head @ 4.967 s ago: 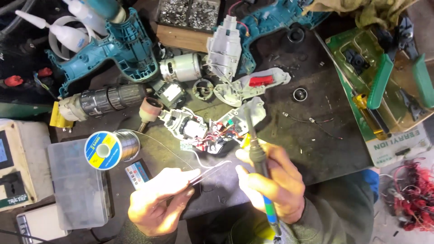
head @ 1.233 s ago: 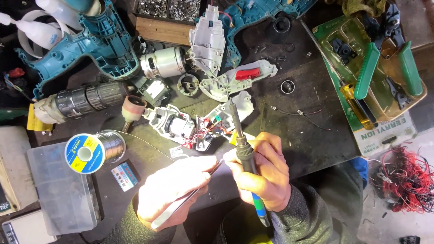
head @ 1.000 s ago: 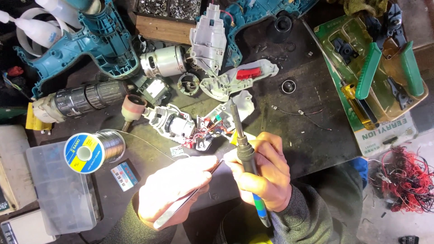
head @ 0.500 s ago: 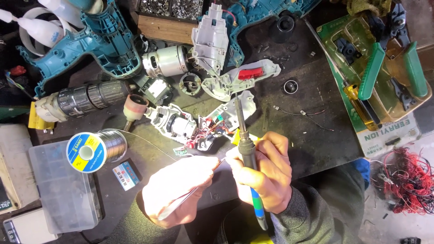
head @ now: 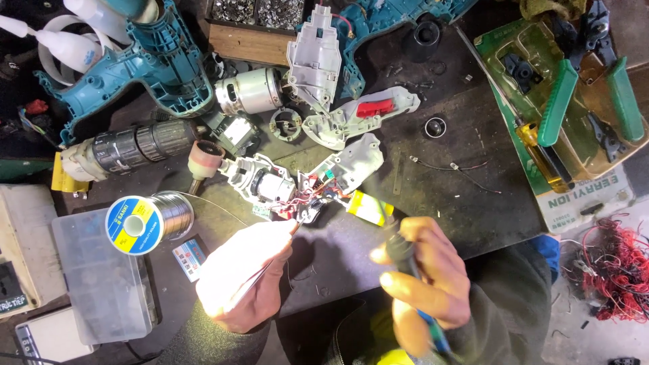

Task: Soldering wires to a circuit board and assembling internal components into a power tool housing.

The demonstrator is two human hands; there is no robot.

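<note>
Pretty cramped desk [head: 433, 223]: the only bare patch is the dark strip right in front of the hands. The opened-up tool assembly [head: 291, 186] sits mid-desk, just above the left hand [head: 243, 280], which pinches tweezers [head: 270, 267] reaching its wires. The right hand [head: 422, 290] grips a soldering iron [head: 399, 247], tip lifted just right of the assembly. A solder spool [head: 145, 220] sits near the left.

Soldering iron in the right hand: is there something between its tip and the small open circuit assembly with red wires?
Nothing visible blocks it. The soldering iron in the right hand points toward the circuit assembly; only bare dark mat lies between. A yellow part sits close beside that path.
</note>
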